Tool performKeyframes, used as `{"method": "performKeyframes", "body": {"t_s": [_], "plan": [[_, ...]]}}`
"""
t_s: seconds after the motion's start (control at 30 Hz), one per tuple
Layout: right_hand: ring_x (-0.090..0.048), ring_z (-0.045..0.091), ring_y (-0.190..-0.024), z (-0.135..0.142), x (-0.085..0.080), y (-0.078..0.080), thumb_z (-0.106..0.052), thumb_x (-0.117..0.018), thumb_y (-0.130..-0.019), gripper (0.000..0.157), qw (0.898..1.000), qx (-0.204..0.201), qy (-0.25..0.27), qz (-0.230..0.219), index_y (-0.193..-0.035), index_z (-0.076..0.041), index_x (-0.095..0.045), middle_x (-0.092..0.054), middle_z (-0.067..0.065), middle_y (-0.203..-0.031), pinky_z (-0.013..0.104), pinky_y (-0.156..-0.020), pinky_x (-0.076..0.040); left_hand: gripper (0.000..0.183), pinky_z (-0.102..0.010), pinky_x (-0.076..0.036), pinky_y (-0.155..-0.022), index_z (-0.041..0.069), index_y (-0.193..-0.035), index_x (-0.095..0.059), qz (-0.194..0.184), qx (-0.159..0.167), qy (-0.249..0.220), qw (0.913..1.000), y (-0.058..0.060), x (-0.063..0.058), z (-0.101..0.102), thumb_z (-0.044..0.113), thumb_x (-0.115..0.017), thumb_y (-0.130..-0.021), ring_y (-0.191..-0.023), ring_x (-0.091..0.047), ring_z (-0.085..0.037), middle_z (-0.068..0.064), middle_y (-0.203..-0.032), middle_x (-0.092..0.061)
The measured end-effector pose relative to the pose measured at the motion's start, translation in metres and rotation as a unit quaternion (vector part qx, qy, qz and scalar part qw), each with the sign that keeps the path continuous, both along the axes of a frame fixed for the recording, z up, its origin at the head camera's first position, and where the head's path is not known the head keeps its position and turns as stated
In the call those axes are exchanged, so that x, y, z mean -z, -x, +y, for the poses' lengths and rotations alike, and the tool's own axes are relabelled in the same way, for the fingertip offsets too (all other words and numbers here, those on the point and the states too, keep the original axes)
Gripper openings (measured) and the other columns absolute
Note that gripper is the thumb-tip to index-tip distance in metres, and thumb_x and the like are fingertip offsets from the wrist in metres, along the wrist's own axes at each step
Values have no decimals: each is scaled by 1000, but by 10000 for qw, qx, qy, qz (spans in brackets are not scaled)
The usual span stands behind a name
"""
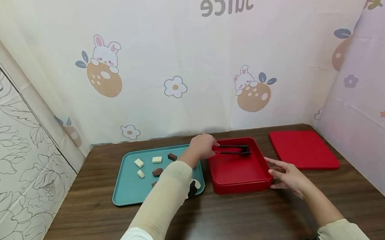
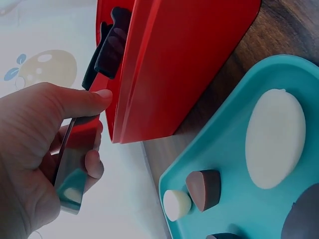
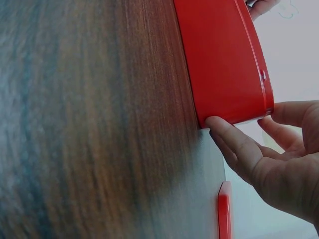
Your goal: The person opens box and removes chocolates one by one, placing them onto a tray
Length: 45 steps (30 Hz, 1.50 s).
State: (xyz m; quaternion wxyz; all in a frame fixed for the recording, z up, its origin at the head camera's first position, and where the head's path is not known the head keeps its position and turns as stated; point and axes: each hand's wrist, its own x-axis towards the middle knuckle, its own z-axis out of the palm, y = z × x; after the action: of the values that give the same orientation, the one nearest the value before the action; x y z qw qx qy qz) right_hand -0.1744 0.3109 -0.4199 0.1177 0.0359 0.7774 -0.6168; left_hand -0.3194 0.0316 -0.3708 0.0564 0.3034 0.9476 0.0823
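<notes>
My left hand (image 1: pixel 203 147) grips a pair of metal tongs (image 2: pixel 72 172) with black tips (image 1: pixel 244 150). The tips reach inside a red box (image 1: pixel 242 187) near its back side; whether anything sits between them I cannot tell. Against the box's right wall, near the front corner, the fingertips of my right hand (image 1: pixel 291 178) rest with fingers extended. On the left lies a teal tray (image 1: pixel 126 193) bearing white and brown pieces that look like chocolates, among them a white oval piece (image 2: pixel 275 139) and a brown piece (image 2: pixel 204 189). My left forearm covers part of the tray.
A flat red lid-like panel (image 1: pixel 303 149) lies on the wooden table (image 1: pixel 231 225) to the right of the box. Behind the table hangs a printed curtain (image 1: pixel 178 51), and another patterned sheet (image 1: pixel 381 108) borders the right side.
</notes>
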Motion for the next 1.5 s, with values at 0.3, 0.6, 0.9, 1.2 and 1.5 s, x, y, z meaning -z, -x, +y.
{"method": "performKeyframes", "body": {"t_s": [0.3,0.6,0.9,1.2,1.5], "plan": [[-43,47,-127,0,1,-1,-10,-51,-102,61,10000,-1,63,11,-155,-6,-22,-34,36,-141,49,-83,-54,40,-24,-47,-55,25,-126,-69,-41,102,-74,9999,-4,-2,-7,25,-73,-86,-78,-56,-12,5,-107,-70],[-40,49,-128,-1,0,-1,-9,-51,-102,61,10000,-1,58,6,-155,-6,-22,-33,35,-141,49,-83,-53,43,-22,-45,-53,24,-127,-68,70,235,-260,9994,-11,-5,-19,26,-75,-85,-70,-52,-12,7,-88,-66],[-40,50,-128,-1,0,-2,-9,-51,-102,62,10000,23,51,-20,-155,-6,-21,-32,37,-142,48,-83,-54,37,-24,-43,-53,25,-124,-70,397,421,-431,9974,-21,-7,-36,25,-73,-88,-74,-49,-11,5,-83,-56],[-41,50,-127,0,0,-2,-9,-52,-101,62,10000,-9,66,13,-155,-5,-22,-33,36,-142,48,-83,-54,41,-25,-44,-54,23,-127,-68,448,472,-574,9962,-29,-13,-53,27,-74,-87,-75,-50,-10,-1,-91,-62],[-34,53,-132,1,1,-2,-10,-51,-102,61,10000,-28,12,71,-155,-6,-22,-30,36,-144,47,-83,-54,38,-26,-42,-56,19,-127,-68,567,683,-1034,9907,-43,-13,-78,21,-71,-89,-69,-48,-10,-3,-87,-58]]}}
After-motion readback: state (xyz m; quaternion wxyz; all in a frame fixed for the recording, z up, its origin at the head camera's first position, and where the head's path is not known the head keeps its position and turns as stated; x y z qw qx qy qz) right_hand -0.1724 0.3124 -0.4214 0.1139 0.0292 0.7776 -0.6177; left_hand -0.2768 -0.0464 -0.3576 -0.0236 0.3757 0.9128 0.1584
